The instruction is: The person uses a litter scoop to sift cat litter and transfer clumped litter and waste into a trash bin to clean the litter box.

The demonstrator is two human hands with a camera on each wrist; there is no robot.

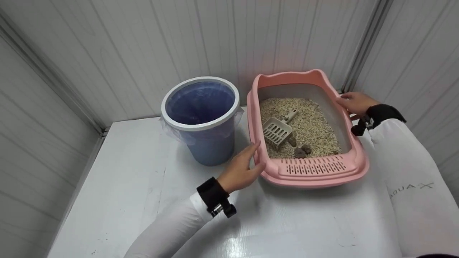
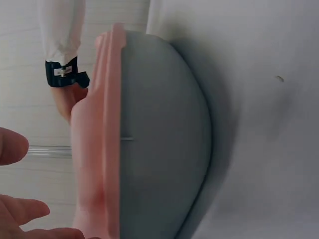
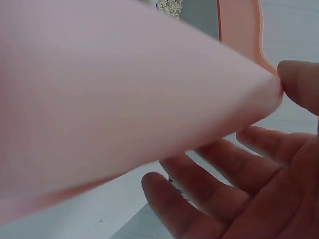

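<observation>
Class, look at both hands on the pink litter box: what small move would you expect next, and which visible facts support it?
Probably the right hand lets go of the rim and takes the scoop. The litter box already sits beside the lined bin, with the left hand steadying its rim. The scoop lies untouched in the litter, next to dark clumps.

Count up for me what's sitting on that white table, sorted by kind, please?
Litter tray, pink: 1
Bin with blue liner: 1
Scoop, lying in the litter: 1
Dark clumps in the litter: about 3
Total: about 6
</observation>
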